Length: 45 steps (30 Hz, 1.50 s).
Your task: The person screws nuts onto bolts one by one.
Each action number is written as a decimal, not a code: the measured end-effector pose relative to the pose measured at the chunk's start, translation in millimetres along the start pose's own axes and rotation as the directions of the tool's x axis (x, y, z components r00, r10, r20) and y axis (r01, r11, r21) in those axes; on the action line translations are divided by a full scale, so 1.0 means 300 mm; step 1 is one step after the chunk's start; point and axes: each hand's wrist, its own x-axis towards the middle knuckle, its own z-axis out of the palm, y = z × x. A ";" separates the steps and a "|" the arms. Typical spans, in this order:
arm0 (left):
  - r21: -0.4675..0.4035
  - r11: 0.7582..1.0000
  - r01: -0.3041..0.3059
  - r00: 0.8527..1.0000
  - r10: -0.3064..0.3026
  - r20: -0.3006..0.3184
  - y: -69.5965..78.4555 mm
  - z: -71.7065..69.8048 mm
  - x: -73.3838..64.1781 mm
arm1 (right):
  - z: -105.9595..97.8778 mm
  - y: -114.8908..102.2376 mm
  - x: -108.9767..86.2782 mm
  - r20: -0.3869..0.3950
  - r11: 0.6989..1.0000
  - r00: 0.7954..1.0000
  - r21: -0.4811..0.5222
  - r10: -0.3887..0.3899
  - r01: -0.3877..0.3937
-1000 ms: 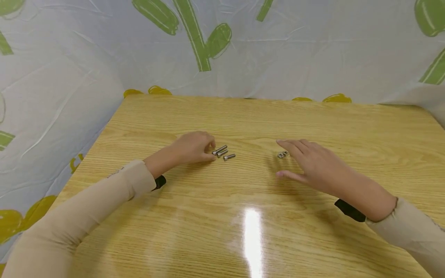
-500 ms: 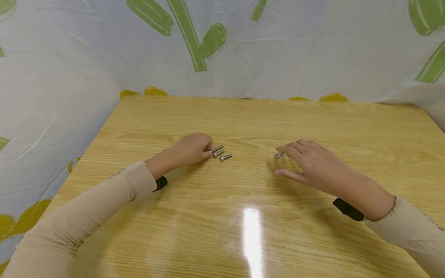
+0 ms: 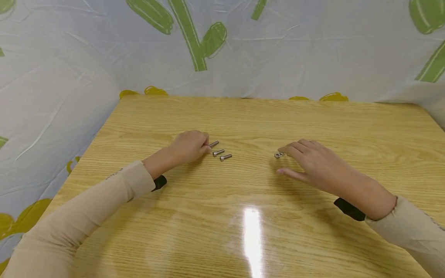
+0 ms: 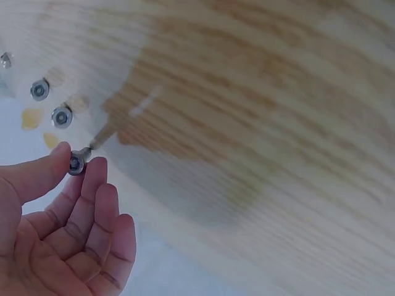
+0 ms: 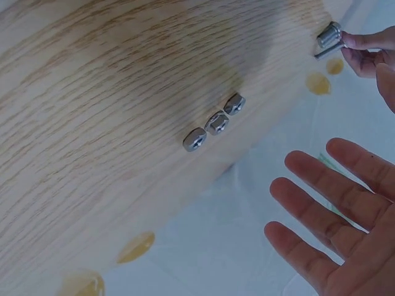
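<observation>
My left hand (image 3: pixel 189 147) pinches a metal socket-head bolt (image 3: pixel 214 144) near its head, the shank pointing away to the right. In the left wrist view, the head of that bolt (image 4: pixel 76 163) shows between thumb and index finger. Two more bolts, a middle one (image 3: pixel 218 153) and a nearer one (image 3: pixel 225 157), lie side by side on the table just right of the fingers. My right hand (image 3: pixel 313 164) hovers with fingers and thumb spread beside a small row of nuts (image 3: pixel 277 155). Three nuts (image 5: pixel 216 123) show in the right wrist view; the hand partly hides them from the head.
The wood-grain table (image 3: pixel 208 216) ends at the back against a pale hanging cloth (image 3: pixel 278 58) with green and yellow plant prints. Black wrist straps (image 3: pixel 349 209) sit under both forearms. A bright light reflection (image 3: pixel 253 239) lies on the near tabletop.
My left fingers have closed on the farthest bolt and drawn it slightly away from the other two, up and left. My right hand has stayed nearly still over the nuts.
</observation>
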 end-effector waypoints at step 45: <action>-0.348 0.904 -0.247 0.939 0.135 -0.315 0.175 -0.126 -0.094 | 0.057 0.100 0.102 0.303 0.976 0.945 0.137 0.120 -0.168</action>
